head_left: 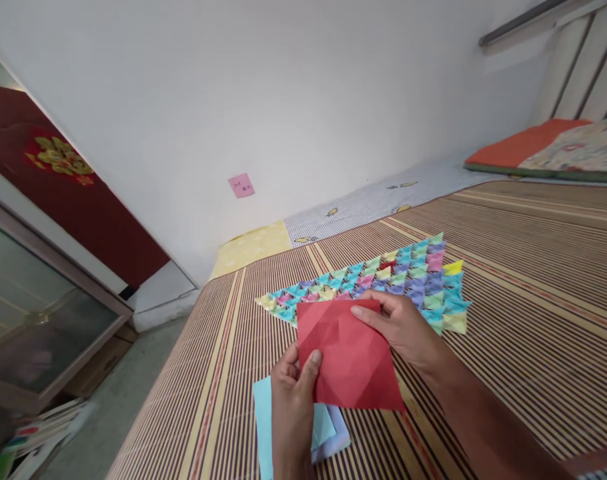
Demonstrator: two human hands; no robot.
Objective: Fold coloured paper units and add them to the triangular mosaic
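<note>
A square sheet of red paper [353, 360] is held up between both hands, with faint creases across it. My left hand [293, 387] pinches its left edge, thumb on the front. At the upper right edge, my right hand [393, 327] grips it with the thumb on top and fingers behind. Beneath my left hand lie light blue paper sheets [263, 420] and a pale stack [339, 437], partly covered by the hand and the red sheet. Behind the red paper, a triangular array of folded colored paper pieces [413, 287] rests on the mat, partly hidden.
The striped bamboo mat [223, 413] covers the bed up to the white wall [308, 100]. A pink note [241, 185] is stuck on the wall. Folded bedding [533, 150] lies at the far right. Past the left edge are the floor [143, 373] and a glass-paned door [43, 320].
</note>
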